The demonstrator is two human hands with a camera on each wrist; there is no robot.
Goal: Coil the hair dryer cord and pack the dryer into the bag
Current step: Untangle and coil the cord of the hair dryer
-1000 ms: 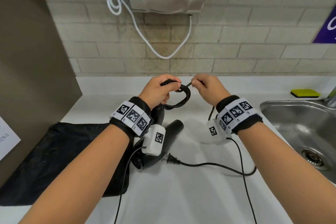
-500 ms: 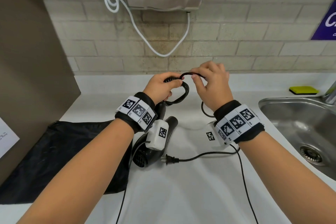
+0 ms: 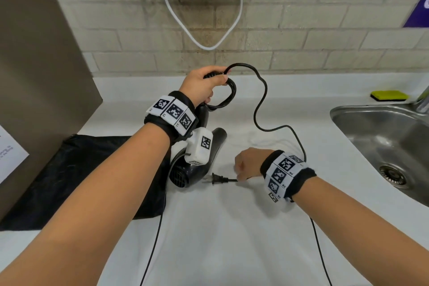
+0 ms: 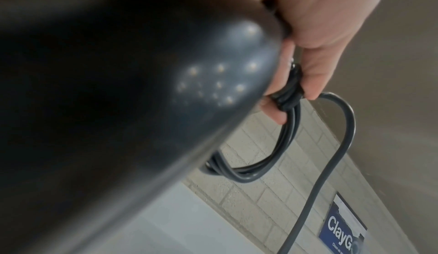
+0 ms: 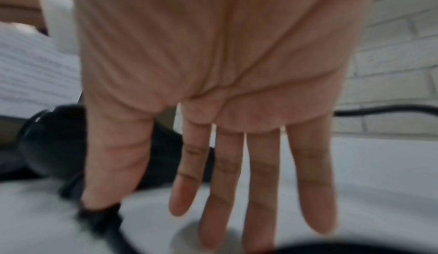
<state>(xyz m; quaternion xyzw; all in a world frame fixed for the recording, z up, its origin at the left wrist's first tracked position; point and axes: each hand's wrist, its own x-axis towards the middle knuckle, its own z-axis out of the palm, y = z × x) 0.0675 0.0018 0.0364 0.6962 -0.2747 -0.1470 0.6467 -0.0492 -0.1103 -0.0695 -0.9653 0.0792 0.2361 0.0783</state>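
The left hand [image 3: 204, 83] is gripping a small bundle of finished loops of the cord [image 3: 260, 100] at the top of the hair dryer [image 3: 197, 160], fingers curled round the strands; the left wrist view is showing several turns pinched between the fingers [image 4: 315, 74] and the dryer's handle. The dryer is resting on the white table [image 3: 232, 227], its rear grille toward the camera, partly overlapping the black bag [image 3: 76, 174], which is lying flat to the left.

The right hand [image 3: 248, 165] is reaching low over the table toward the plug [image 3: 217, 179], fingers extended and relaxed in the right wrist view, the thumb touching or nearly touching the cord by the plug; no grip is made out.

A long run of cord is lying loose, snaking from the left hand across the table and round behind the right wrist.

Risks, as judged:
- The loose run is passing close to the sink [image 3: 383, 141]; a careless pull could drag it over the rim.
- The slack could snag on the right wristband, kinking the next loop.
- Any easing of the left grip could let the finished turns spring open.
- The bag's mouth is not seen open; packing one-handed may spill the coil.
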